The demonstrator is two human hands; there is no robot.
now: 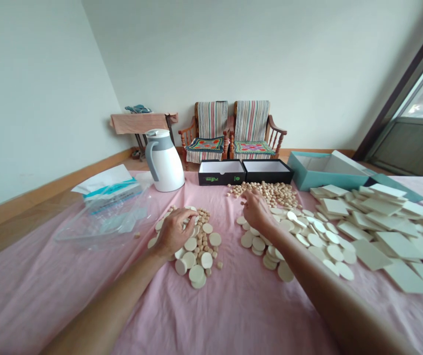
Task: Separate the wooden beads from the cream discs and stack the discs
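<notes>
My left hand hovers over a mixed pile of pale round wooden discs and small wooden cubes. Its fingers are bent, with a gap between thumb and forefinger and nothing visible between them. On the right, my right hand reaches to the near left edge of a heap of small wooden pieces. The fingertips there are drawn together, and whatever they may hold is too small to make out. Beneath and beside my right forearm spreads a larger pile of round discs.
Square wooden tiles lie heaped at right. Behind the piles stand two black boxes and a teal box. A white jug, clear plastic packaging and a tissue pack are at left on the pink cloth.
</notes>
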